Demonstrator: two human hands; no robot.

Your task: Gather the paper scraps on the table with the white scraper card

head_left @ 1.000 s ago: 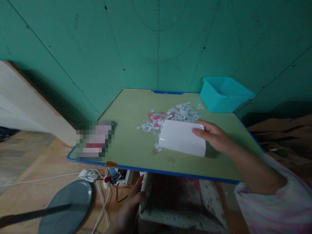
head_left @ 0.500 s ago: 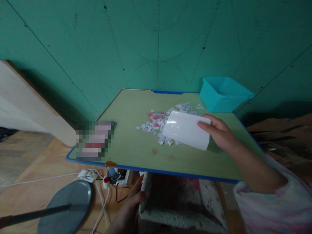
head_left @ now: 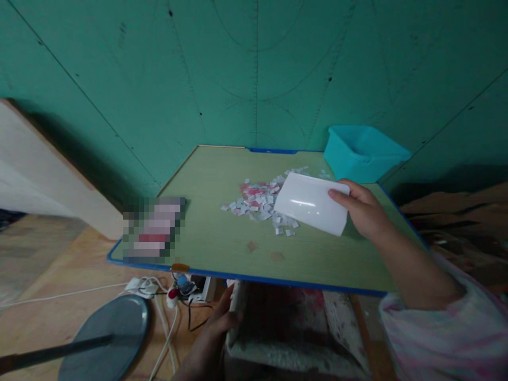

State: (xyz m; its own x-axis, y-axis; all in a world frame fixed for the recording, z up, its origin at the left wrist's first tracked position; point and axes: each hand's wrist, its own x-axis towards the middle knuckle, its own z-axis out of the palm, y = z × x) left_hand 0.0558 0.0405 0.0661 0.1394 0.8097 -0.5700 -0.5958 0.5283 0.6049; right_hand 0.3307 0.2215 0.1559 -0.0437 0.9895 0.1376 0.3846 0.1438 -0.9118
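Observation:
My right hand [head_left: 359,207] pinches the right end of a glossy white sheet [head_left: 311,203], thumb on top, and holds it tilted over the table. Under and left of the sheet lies a loose heap of small white paper pieces [head_left: 254,203], with a pinkish-red patch showing among them. Below the table's front edge, my left hand [head_left: 222,323] grips the left rim of a stained, dirty white box [head_left: 286,338]. Its fingertips are partly hidden behind the rim.
The pale green table [head_left: 206,233] has a blue edge. A turquoise bin [head_left: 365,156] stands at its back right. A blurred-out flat object [head_left: 156,227] lies at the left. Cables [head_left: 162,317] and a round grey base [head_left: 107,338] are on the floor. A green wall [head_left: 254,69] rises behind.
My right hand has moved the white sheet slightly right and away from me, and its tilt has changed. More paper pieces show at its left and lower edge. My left hand stays on the box.

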